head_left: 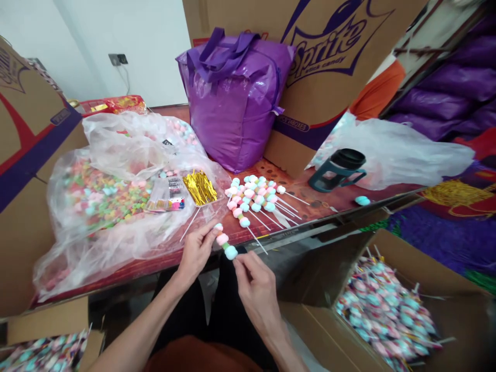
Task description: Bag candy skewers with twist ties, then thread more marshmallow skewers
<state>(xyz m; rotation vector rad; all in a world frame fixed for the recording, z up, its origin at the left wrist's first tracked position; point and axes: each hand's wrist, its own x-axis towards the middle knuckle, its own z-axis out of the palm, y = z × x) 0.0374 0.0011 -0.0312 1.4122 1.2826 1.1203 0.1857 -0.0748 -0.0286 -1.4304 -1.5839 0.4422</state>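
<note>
Between my hands, just off the table's front edge, is a marshmallow candy skewer [222, 239] with blue, pink, green and orange pieces. My left hand [196, 254] is closed in a pinch at its upper end. At the lower end, by the larger blue piece, the thumb and fingers of my right hand [256, 281] pinch it; the stick is mostly hidden there. Finished-looking skewers [253, 195] lie in a pile beyond, white sticks pointing right and toward me. Left of that pile, gold twist ties [200, 188] fill a small clear tray, with a loose white stick [189, 223] nearby.
Clear plastic bags of loose candies [108, 196] cover the table's left side. A purple bag [236, 103] stands behind, against a large carton [333, 46]. A dark cup [338, 169] and a blue candy [362, 200] are right. Cartons of wrapped skewers [387, 310] flank me below.
</note>
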